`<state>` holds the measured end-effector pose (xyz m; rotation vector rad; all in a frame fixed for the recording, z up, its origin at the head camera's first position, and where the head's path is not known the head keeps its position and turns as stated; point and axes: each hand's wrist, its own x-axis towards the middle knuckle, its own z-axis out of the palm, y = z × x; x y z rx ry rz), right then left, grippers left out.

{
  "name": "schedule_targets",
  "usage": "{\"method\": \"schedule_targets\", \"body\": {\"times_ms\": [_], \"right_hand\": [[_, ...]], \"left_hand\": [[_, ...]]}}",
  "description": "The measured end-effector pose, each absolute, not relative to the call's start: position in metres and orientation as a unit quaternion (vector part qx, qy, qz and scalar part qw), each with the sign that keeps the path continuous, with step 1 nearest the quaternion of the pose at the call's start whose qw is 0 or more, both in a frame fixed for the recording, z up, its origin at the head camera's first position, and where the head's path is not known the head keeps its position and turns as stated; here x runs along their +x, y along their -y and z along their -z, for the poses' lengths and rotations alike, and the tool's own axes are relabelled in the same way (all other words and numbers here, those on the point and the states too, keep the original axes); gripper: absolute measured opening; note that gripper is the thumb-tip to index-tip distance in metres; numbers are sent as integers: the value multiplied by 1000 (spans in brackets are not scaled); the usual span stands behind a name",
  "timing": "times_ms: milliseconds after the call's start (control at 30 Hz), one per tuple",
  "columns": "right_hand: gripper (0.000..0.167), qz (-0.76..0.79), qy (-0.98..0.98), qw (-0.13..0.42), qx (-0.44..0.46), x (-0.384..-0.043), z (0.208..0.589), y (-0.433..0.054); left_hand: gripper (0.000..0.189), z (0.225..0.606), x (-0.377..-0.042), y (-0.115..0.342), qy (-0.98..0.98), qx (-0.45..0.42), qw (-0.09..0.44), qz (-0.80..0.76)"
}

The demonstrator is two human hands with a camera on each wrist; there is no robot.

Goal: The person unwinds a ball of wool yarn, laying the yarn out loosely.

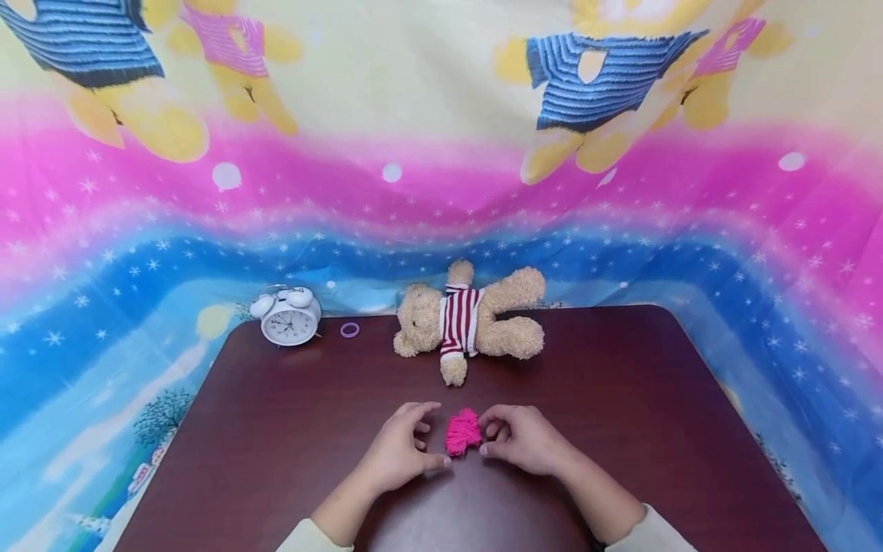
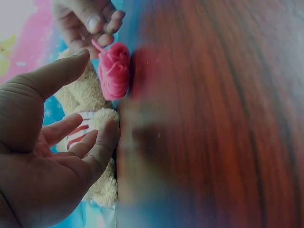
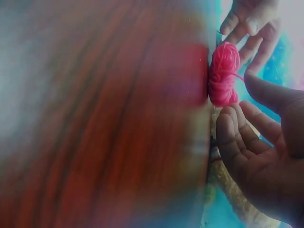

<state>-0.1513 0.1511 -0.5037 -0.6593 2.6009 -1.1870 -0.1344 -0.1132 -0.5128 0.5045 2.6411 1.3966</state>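
A small bundle of bright pink yarn (image 1: pixel 462 432) lies on the dark wooden table between the two hands. To its left is my left hand (image 1: pixel 400 448), fingers apart and bent loosely, with a gap to the yarn. On the other side my right hand (image 1: pixel 520 438) has its fingertips right at the bundle's edge, fingers loosely bent and thumb apart from them. In the right wrist view a loose strand sticks out of the yarn (image 3: pixel 224 76) toward the right thumb (image 3: pixel 266 92). Neither hand grips the bundle.
Beyond the hands a teddy bear (image 1: pixel 461 322) in a red-and-white striped shirt lies on its back. A white alarm clock (image 1: pixel 290 318) stands at the far left, with a purple ring (image 1: pixel 349 330) beside it. Printed cloth (image 1: pixel 428 184) hangs behind the table (image 1: pixel 621 414).
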Motion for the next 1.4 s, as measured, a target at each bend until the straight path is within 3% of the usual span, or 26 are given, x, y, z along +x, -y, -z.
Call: {"method": "schedule_targets", "body": {"times_ms": [567, 933, 1400], "right_hand": [[21, 385, -892, 95, -219, -160, 505, -133], [14, 355, -905, 79, -221, -164, 505, -131], [11, 358, -905, 53, -225, -165, 504, -131]], "left_hand": [[69, 520, -142, 90, -872, 171, 66, -453], [50, 525, -148, 83, -884, 170, 41, -433], [41, 525, -148, 83, -869, 143, 14, -474]]}}
